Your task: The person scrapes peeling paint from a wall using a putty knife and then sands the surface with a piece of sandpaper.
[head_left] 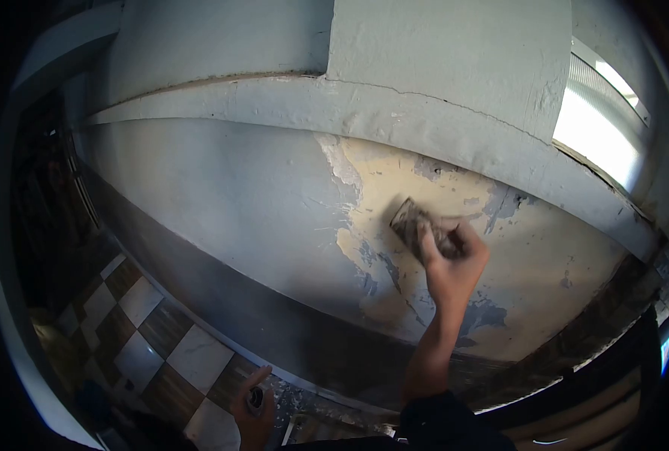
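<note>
My right hand (458,255) is closed around a flat, dark, rectangular scraper (407,223), its edge against the peeling wall patch (383,177). Motion blurs the blade and fingers a little. Cream and grey layers show where the paint has come off, with ragged flakes along the left border of the patch. Low in the view, my left hand (253,413) hangs in front of the floor, index finger extended and the others curled round a small dark object with a shiny rim, whose kind I cannot make out.
A pale ledge (274,98) juts out above the patch, with a cracked wall over it. At upper right is a bright window (601,120). Paint chips (293,398) lie on the checkered tile floor (199,353) by the wall's foot. Dark wooden pieces (590,398) stand at lower right.
</note>
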